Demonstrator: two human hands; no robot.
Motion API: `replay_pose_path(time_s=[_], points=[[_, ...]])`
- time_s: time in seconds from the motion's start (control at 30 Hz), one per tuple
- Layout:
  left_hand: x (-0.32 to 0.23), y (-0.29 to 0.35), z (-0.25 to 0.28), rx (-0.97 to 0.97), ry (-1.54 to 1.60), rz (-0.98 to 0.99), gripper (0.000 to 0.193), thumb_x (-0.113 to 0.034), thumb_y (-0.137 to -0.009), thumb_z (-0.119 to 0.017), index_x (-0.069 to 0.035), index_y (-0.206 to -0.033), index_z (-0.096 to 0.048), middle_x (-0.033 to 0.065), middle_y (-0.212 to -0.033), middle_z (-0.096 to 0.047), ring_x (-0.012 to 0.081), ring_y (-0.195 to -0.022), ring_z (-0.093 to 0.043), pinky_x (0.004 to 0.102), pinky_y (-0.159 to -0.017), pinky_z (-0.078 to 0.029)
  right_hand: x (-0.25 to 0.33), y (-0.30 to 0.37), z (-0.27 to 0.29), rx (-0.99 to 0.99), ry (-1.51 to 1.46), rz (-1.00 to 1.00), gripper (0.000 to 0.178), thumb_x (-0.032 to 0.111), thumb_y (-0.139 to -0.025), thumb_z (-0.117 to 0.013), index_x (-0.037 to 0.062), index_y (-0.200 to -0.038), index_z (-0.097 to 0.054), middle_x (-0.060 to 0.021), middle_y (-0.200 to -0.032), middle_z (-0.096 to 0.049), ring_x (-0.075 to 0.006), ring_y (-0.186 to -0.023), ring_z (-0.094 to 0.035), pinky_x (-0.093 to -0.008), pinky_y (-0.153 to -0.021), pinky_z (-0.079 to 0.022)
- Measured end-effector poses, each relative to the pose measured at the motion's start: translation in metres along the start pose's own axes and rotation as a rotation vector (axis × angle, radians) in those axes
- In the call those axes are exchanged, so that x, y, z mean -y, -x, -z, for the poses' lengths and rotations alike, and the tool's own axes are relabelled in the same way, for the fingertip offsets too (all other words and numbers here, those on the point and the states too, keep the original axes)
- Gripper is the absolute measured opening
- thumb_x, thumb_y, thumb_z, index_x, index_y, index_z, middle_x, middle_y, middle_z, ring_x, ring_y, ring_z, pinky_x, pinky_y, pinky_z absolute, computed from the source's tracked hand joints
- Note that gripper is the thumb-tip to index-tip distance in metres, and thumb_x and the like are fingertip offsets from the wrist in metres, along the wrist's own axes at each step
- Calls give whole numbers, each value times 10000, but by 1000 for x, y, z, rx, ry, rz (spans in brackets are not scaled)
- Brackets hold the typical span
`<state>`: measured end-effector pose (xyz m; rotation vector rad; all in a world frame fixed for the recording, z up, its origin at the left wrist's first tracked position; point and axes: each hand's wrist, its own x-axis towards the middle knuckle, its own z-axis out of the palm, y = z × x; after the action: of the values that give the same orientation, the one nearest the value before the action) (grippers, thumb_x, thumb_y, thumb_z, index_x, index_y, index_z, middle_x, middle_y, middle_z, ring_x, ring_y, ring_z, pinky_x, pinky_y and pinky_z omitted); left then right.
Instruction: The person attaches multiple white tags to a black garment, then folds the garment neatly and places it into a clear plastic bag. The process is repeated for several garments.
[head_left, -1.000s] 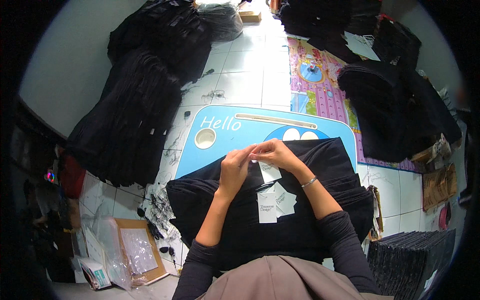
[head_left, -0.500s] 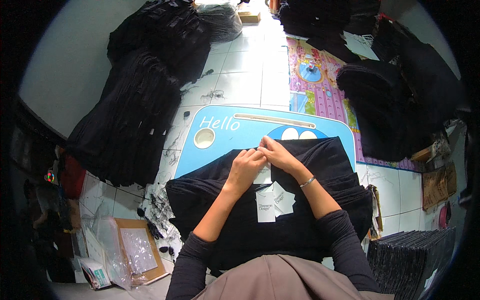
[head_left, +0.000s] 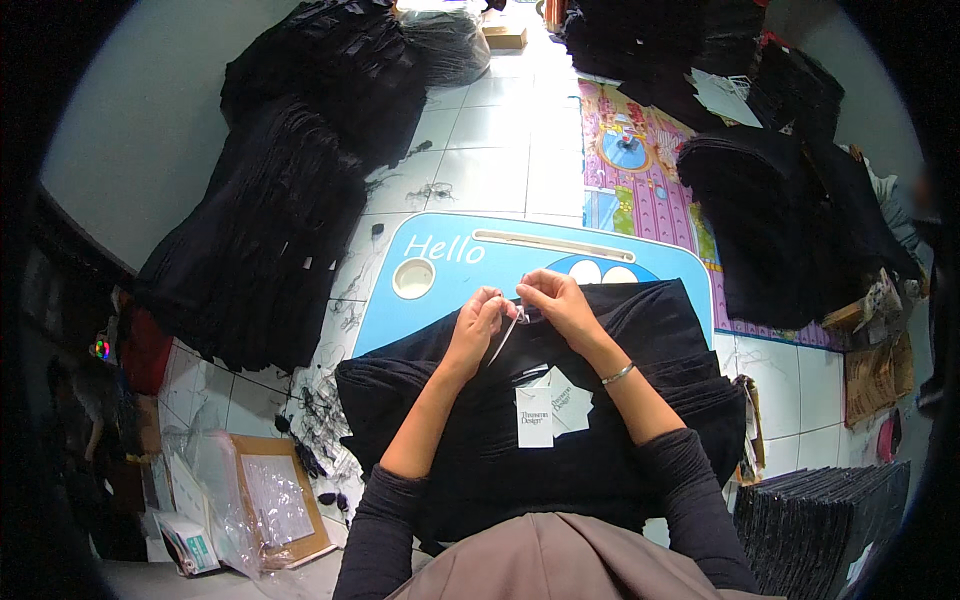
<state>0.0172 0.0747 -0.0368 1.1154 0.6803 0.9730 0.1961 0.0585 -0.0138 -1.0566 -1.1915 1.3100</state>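
A black folded garment (head_left: 620,440) lies across a blue lap table (head_left: 560,255) in front of me. My left hand (head_left: 478,322) and my right hand (head_left: 555,302) meet at its upper edge, fingers pinched together on a thin white string or tag loop (head_left: 503,338) at the garment. White paper hang tags (head_left: 545,410) lie on the black cloth just below my hands. A bracelet is on my right wrist.
Long stacks of black garments (head_left: 270,210) lie on the tiled floor at left, more black piles (head_left: 790,200) at right on a colourful mat (head_left: 640,180). A cardboard sheet with plastic bags (head_left: 270,500) sits lower left. A stack of dark folded items (head_left: 830,510) is lower right.
My hands have come closer together at the garment's top edge, and the white tags have dropped onto the cloth below them.
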Motion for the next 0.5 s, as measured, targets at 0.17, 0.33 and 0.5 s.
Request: replay_pose_path(time_s=[0.17,0.33,0.5], points=[[0,-1,-3,-30,-116,60,178,-210,-1023,-482,-54,-983,-559,-64,-704,-483,12,-587,-405,160,-527,-313,0,2,-4,-38,273,112,168,170,-836,-714,3,-851,-728,-37,-706,-680,-67,-638,-597,-221,-581,-473],[-1,0,-6,-45,-140,35,181,-210,-1024,-502,-54,-961,-570,-65,-650,-474,19,-542,-384,171,-497,-294,0,1,-3,-41,357,142,177,173,-824,-715,-4,-827,-724,-43,-683,-685,-71,-622,-618,-221,-566,-475],[-3,1,-8,-81,-125,36,147,-181,-1000,-547,-45,-962,-588,-29,-686,-550,20,-561,-411,162,-503,-297,-3,2,-3,-38,325,124,156,155,-817,-715,0,-805,-717,-30,-639,-659,-63,-576,-590,-215,-540,-458]])
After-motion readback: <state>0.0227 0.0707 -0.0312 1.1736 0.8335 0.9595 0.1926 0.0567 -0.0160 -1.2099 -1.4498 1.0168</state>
